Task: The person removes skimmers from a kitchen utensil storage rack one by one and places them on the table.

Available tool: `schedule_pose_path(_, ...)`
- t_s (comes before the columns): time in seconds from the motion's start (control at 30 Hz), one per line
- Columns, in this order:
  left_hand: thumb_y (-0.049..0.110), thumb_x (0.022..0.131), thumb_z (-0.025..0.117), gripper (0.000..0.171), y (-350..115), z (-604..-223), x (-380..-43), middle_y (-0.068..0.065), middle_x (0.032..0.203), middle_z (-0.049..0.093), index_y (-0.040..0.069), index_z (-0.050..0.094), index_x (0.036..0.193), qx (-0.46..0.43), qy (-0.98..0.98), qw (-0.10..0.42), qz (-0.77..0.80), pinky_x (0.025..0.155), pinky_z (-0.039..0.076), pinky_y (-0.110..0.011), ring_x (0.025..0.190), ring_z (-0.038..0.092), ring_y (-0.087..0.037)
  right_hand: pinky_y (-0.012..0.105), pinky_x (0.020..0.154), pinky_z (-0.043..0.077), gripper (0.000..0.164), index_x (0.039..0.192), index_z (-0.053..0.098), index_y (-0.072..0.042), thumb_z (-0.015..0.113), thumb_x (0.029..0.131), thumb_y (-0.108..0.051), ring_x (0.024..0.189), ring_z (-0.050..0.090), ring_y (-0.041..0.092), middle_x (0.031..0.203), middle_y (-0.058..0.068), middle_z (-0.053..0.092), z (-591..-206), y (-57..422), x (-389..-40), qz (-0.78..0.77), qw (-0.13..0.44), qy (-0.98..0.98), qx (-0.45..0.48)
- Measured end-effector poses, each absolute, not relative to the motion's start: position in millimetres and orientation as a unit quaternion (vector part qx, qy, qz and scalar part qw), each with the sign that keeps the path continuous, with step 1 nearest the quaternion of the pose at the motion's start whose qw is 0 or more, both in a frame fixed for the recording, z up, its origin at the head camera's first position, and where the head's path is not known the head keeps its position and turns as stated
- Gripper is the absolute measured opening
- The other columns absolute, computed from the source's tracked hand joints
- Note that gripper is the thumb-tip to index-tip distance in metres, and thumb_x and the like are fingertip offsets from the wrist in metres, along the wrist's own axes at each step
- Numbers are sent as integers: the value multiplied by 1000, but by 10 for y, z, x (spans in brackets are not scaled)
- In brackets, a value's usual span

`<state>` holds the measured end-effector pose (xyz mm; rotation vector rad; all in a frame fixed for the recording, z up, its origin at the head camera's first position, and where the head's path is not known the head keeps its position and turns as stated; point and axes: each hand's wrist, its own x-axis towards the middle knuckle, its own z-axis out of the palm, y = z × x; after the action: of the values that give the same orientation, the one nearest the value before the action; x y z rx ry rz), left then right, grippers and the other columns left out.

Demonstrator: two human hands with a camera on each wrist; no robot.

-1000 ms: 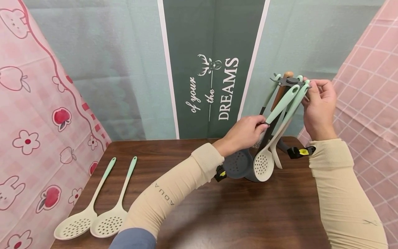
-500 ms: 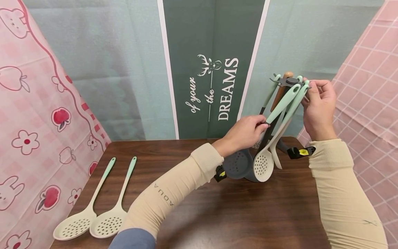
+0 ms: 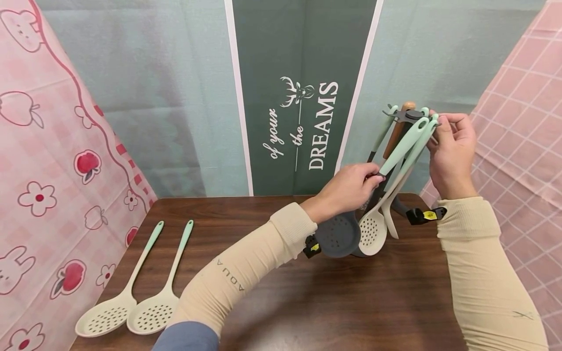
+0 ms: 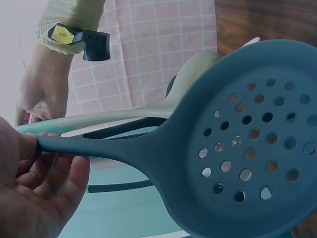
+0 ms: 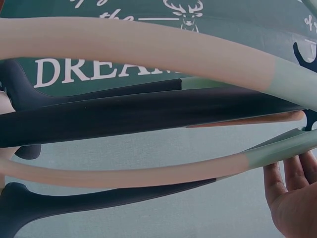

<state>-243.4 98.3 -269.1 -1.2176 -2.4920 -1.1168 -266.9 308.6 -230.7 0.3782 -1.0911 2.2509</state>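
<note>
Left hand (image 3: 351, 187) pinches dark skimmer (image 3: 338, 236); right hand (image 3: 453, 152) pinches edge of rack (image 3: 412, 115) hung with white slotted spoon (image 3: 372, 233).

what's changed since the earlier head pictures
The grey skimmer shifted slightly: its bowl sits lower in the head view and its handle's top edged rightward. The left hand kept holding it. The right hand stayed at the utensil rack; two pale skimmers stayed put.

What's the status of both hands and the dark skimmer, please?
Left hand gripping dark skimmer by its stem. Right hand pinching edge of hook rack. White slotted spoon close beside skimmer.
</note>
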Motion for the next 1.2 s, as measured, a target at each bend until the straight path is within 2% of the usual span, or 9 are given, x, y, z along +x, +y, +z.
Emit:
schedule_pose_path(0.6, 20, 109, 51, 20, 917, -2686, -2370, 2, 76, 54, 11, 60, 93, -415, -816, 72, -395, 62, 39, -16, 65, 49, -7, 27, 69, 59, 5, 96, 55, 6, 56, 101, 4, 89, 73, 25, 105, 22, 69, -2306, 3080, -2655, 840, 306, -423, 147)
schedule_pose_path(0.8, 20, 108, 52, 21, 858, -2676, -2358, 2, 73, 50, 12, 58, 89, -413, -816, 78, -396, 60, 37, -16, 64, 46, -7, 26, 68, 59, 10, 98, 54, 7, 62, 99, 1, 89, 73, 24, 105, 22, 70, -2308, 3090, -2659, 836, 308, -429, 148)
schedule_pose_path(1.0, 20, 107, 54, 17, 748, -2695, -2341, 1, 73, 48, 12, 60, 94, -400, -822, 73, -398, 61, 36, -18, 65, 45, -9, 26, 68, 58, 12, 98, 54, 7, 63, 98, -1, 91, 72, 24, 105, 21, 69, -2311, 3100, -2658, 834, 307, -433, 146)
schedule_pose_path(1.2, 20, 107, 55, 23, 574, -2787, -2342, 1, 70, 44, 12, 55, 85, -390, -823, 73, -406, 60, 34, -19, 63, 42, -9, 25, 70, 58, 13, 100, 55, 6, 64, 98, -2, 94, 72, 23, 110, 21, 70, -2321, 3109, -2652, 827, 310, -446, 145)
